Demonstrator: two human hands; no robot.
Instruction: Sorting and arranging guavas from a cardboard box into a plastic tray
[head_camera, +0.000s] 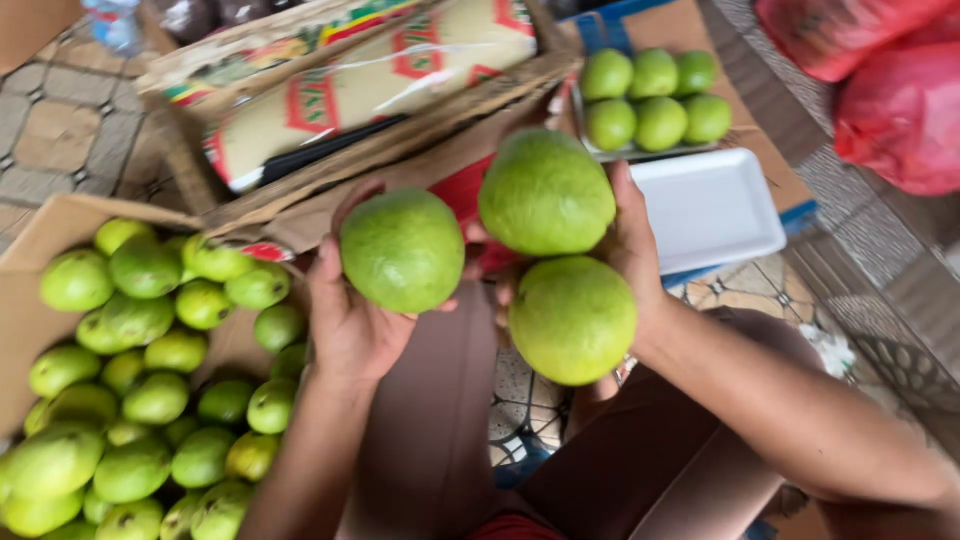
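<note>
1. Head view looks down on the person's two bare hands, raised side by side over their lap.
2. The left hand (350, 320) has its fingers curled up around one green fruit (402, 250), which sits in the palm with the fingertips behind its top edge.
3. The right hand (630, 260) holds two fruits at once, its fingers spread wide behind them: the upper fruit (546, 192) rests against the fingertips, and the lower fruit (572, 320) lies against the palm, touching the one above.
4. The left hand's fruit and the upper fruit are near each other but apart.
5. Beyond the right fingertips lies an empty white foam tray (712, 208), and just past it a second tray holds six small green fruits (655, 98).
6. Outward from the left hand's knuckles, a cardboard box (40, 230) is heaped with many green fruits (140, 400).
7. Beyond the left fingertips lies another open box with a printed roll (370, 85) inside.
8. Red plastic bags (890, 90) lie well beyond the right hand.
</note>
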